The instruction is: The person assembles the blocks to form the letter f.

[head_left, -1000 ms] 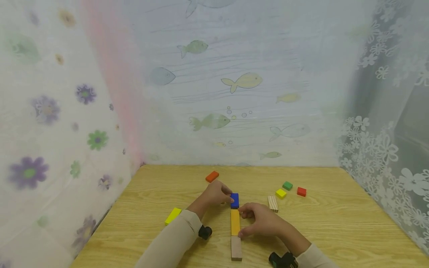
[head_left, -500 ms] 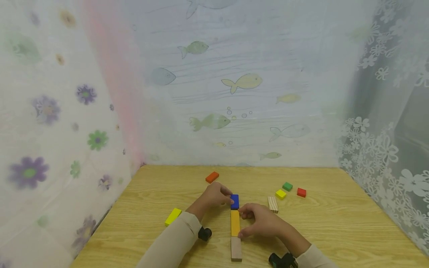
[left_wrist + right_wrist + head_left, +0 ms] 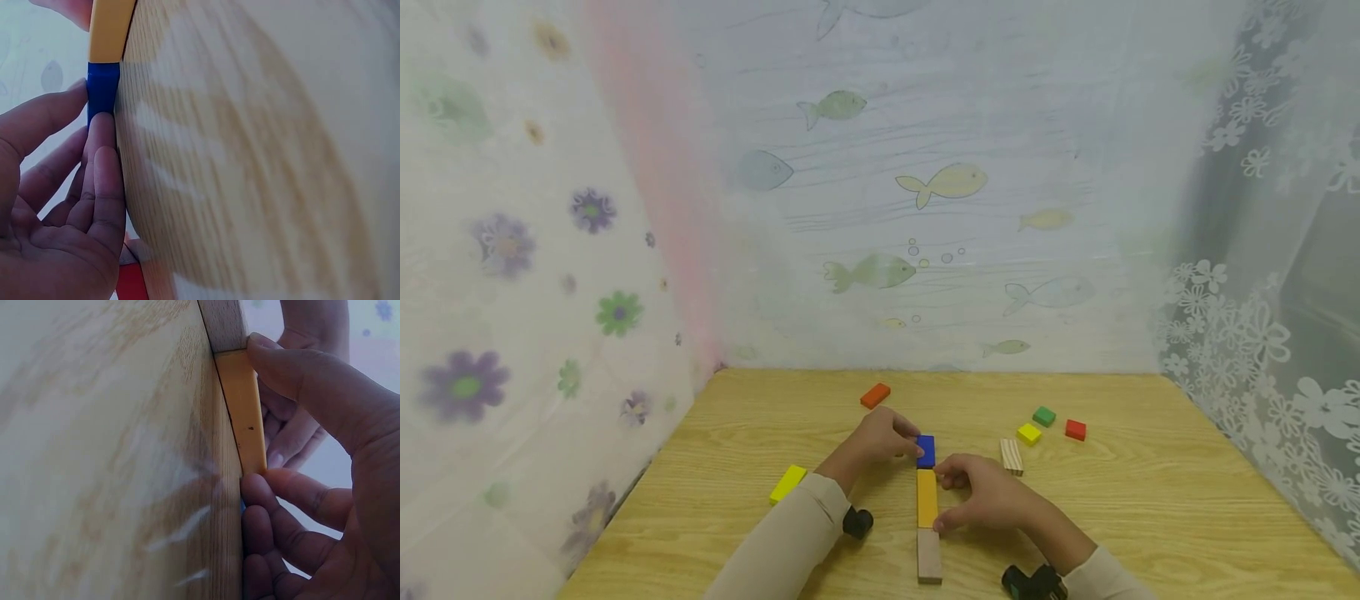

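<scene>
Three blocks lie end to end in a line in the head view: a blue block (image 3: 926, 450) at the far end, an orange block (image 3: 927, 498) in the middle, and a plain wooden block (image 3: 928, 557) nearest. My left hand (image 3: 880, 437) pinches the blue block; in the left wrist view its fingertips sit at the side and outer end of the blue block (image 3: 103, 87). My right hand (image 3: 988, 492) grips the orange block lengthwise. Seen from the right wrist, its thumb is by the seam with the wooden block (image 3: 223, 322), its index finger at the other end.
On the wood-grain table (image 3: 1150, 508), an orange-red block (image 3: 875, 396) lies behind the left hand and a yellow block (image 3: 788, 484) beside the left sleeve. To the right are a striped wooden block (image 3: 1011, 457), a small yellow block (image 3: 1028, 434), a green block (image 3: 1043, 416) and a red block (image 3: 1075, 430).
</scene>
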`<action>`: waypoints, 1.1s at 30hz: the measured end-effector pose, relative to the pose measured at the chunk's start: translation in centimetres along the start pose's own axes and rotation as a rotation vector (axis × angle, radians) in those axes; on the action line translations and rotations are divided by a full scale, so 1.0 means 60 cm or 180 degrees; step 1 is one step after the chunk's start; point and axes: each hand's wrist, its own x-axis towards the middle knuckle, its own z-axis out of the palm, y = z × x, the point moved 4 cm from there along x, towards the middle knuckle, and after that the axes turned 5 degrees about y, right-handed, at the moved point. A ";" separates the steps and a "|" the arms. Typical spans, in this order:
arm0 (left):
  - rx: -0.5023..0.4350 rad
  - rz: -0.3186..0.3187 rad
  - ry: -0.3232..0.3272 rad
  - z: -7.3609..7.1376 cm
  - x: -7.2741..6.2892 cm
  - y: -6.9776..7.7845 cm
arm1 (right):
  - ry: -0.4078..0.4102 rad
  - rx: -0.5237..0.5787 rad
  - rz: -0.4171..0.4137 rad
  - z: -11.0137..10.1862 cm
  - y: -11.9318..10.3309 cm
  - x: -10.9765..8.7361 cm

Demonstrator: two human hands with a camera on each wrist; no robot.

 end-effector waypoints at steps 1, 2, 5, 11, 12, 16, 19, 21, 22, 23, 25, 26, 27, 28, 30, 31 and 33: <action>0.0006 -0.0003 -0.0006 0.000 0.000 0.000 | -0.0002 0.0000 0.0004 0.000 0.000 0.000; 0.0006 -0.0008 -0.0013 0.000 0.000 0.001 | -0.0001 -0.0003 0.0003 0.000 -0.001 0.000; -0.0010 -0.0016 -0.0027 0.000 0.000 0.001 | -0.0005 -0.0019 -0.0002 -0.001 -0.003 -0.001; -0.0028 -0.0024 -0.0043 0.000 0.000 -0.001 | -0.0006 -0.0047 -0.0025 -0.001 -0.005 -0.001; -0.0028 -0.0024 -0.0045 0.000 0.000 -0.001 | -0.0006 -0.0042 -0.0024 -0.001 -0.005 -0.001; -0.0012 -0.0033 -0.0039 -0.001 0.000 0.000 | -0.0006 -0.0028 -0.0028 -0.001 -0.006 -0.001; 0.0004 -0.0033 -0.0046 -0.001 -0.001 0.001 | -0.0002 -0.0025 -0.0034 -0.001 -0.008 -0.002; 0.0011 -0.0043 -0.0055 -0.002 -0.001 0.001 | 0.0003 -0.0022 -0.0031 -0.001 -0.009 -0.002; 0.0012 -0.0046 -0.0060 -0.002 -0.001 0.001 | 0.0004 -0.0024 -0.0031 -0.001 -0.009 -0.003; 0.0005 -0.0050 -0.0063 -0.002 -0.002 0.002 | 0.0005 -0.0024 -0.0029 -0.001 -0.010 -0.003; -0.0007 -0.0060 -0.0066 -0.003 -0.003 0.003 | 0.0007 -0.0027 -0.0027 -0.001 -0.010 -0.003; -0.0013 -0.0062 -0.0068 -0.003 -0.004 0.003 | 0.0007 -0.0026 -0.0025 -0.001 -0.010 -0.003; -0.0024 -0.0058 -0.0070 -0.004 -0.005 0.004 | 0.0006 -0.0026 -0.0024 -0.001 -0.010 -0.003; -0.0031 -0.0054 -0.0073 -0.004 -0.005 0.005 | 0.0005 -0.0028 -0.0023 -0.001 -0.009 -0.003; -0.0036 -0.0041 -0.0083 -0.005 -0.006 0.005 | 0.0004 -0.0028 -0.0022 0.000 -0.009 -0.002; -0.0032 -0.0038 -0.0090 -0.005 -0.006 0.005 | 0.0003 -0.0032 -0.0021 0.000 -0.009 -0.002; -0.0036 -0.0019 -0.0094 -0.006 -0.006 0.006 | 0.0004 -0.0043 -0.0025 0.000 -0.009 -0.002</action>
